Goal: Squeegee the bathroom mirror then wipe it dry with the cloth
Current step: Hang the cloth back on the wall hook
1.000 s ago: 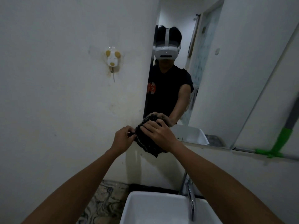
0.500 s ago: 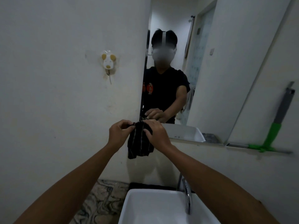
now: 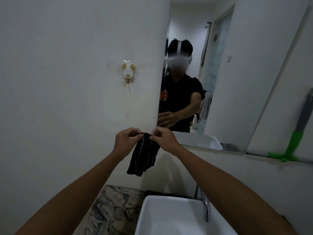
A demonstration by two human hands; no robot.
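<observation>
A dark striped cloth [image 3: 144,156] hangs below my two hands, in front of the white wall just left of the mirror's lower left corner. My left hand [image 3: 126,141] pinches its top left edge and my right hand [image 3: 163,139] pinches its top right edge. The mirror [image 3: 237,82] rises on the wall to the right and reflects a person in a black shirt. A squeegee with a green head and grey handle [image 3: 294,145] leans on the ledge at the far right, apart from both hands.
A white basin [image 3: 152,217] sits directly below with a chrome tap [image 3: 205,206] at its right. An animal-shaped wall hook [image 3: 128,72] is stuck on the wall to the left. Marbled floor [image 3: 111,209] shows at the lower left.
The cloth was bunched between both hands; now it hangs unfolded from my fingertips. My hands have moved down and left, off the mirror's edge.
</observation>
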